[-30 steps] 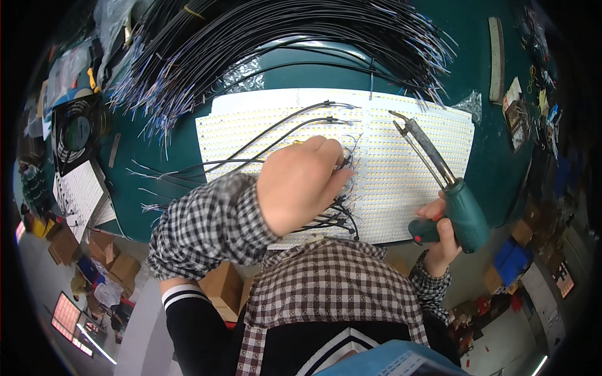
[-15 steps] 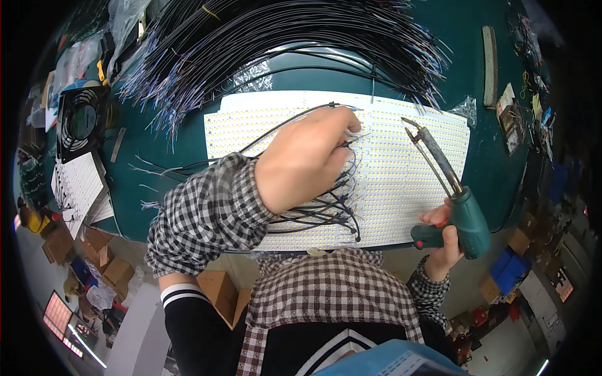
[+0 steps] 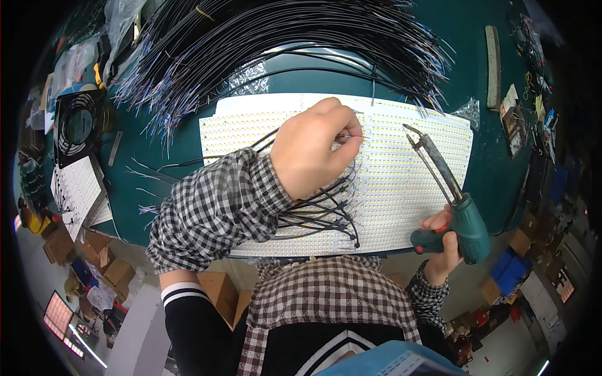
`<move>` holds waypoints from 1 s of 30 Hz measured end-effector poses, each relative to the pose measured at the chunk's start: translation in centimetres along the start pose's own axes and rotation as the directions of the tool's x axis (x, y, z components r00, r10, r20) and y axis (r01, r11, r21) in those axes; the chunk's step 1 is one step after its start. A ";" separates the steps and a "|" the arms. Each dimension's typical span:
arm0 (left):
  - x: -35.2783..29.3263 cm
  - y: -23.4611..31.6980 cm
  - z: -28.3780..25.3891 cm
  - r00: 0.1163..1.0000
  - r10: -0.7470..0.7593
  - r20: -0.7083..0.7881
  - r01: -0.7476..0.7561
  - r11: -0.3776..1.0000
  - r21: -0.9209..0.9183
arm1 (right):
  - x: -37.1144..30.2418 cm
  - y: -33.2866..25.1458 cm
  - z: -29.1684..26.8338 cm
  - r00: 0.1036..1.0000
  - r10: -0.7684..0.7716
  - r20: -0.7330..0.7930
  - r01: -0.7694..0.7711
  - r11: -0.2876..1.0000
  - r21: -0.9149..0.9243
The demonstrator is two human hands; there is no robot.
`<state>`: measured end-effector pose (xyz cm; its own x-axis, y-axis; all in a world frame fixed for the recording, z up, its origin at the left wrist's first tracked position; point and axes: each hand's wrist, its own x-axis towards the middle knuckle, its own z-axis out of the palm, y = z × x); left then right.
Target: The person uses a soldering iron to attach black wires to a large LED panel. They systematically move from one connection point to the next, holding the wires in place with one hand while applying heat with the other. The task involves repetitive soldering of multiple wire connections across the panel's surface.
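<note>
My left hand (image 3: 318, 145) is pinched over the middle of a white LED board (image 3: 414, 182) covered in rows of small yellowish chips. Between its fingertips is the thin stripped end of a black cable, which runs back under the hand. Below it, several black cables (image 3: 320, 216) lie across the board, their wire ends along a line near its middle. At the board's right side my right hand (image 3: 442, 241) grips the green handle of a soldering gun (image 3: 469, 229). The gun's metal barrel and tip (image 3: 414, 131) point up and away, above the board.
A large bundle of black cables (image 3: 301, 37) with bare coloured ends lies at the back. To the left are a black fan (image 3: 80, 125) and stacked white boards (image 3: 81, 188). A grey bar (image 3: 492, 66) and small tools lie on the right of the green table (image 3: 495, 169).
My left hand has turned and closed into a tighter pinch, shifting slightly with the cable end. The board has shifted a little. My right hand and the soldering gun stay almost in place.
</note>
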<state>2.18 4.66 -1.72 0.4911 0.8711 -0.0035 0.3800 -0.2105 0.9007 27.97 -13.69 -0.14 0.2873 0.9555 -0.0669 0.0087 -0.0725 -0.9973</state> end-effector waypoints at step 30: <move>-0.1 -0.1 1.3 0.990 0.099 -0.102 -0.075 0.974 0.214 | -0.6 -1.3 1.0 0.986 0.151 0.076 -0.145 0.986 -0.076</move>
<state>3.11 4.01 -2.35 0.4434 0.8869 0.1298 0.5008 -0.3653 0.7847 26.84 -13.93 1.15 0.2121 0.9525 -0.2187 0.0401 -0.2321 -0.9719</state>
